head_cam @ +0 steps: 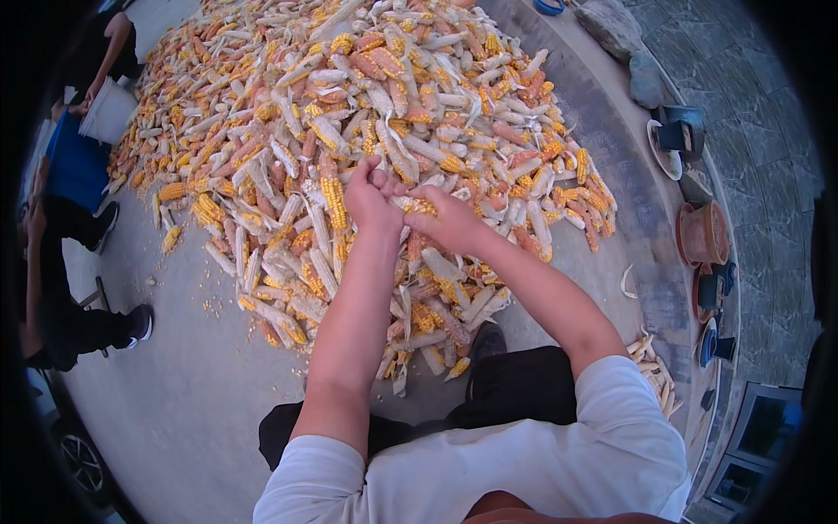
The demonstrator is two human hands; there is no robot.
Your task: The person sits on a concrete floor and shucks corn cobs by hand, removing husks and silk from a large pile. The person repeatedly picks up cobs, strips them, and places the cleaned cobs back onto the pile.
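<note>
Over a large heap of corn cobs (262, 164), my two hands meet around one corn cob (419, 205). Yellow kernels show along its exposed side. My right hand (448, 219) grips the cob from the right, thumb and fingers on opposite sides. My left hand (372, 196) is curled at the cob's left end, which is hidden in the fingers. Cobs in the heap below are a mix: some keep yellow kernels, some are bare and pale or reddish, and several carry dry husk.
At the left, people sit by a blue bin (78, 154) and a white bucket (110, 111). Loose kernels lie on the concrete floor (190, 406). Flower pots (707, 232) and stones (609, 27) line the right ledge. A car wheel (82, 462) is at lower left.
</note>
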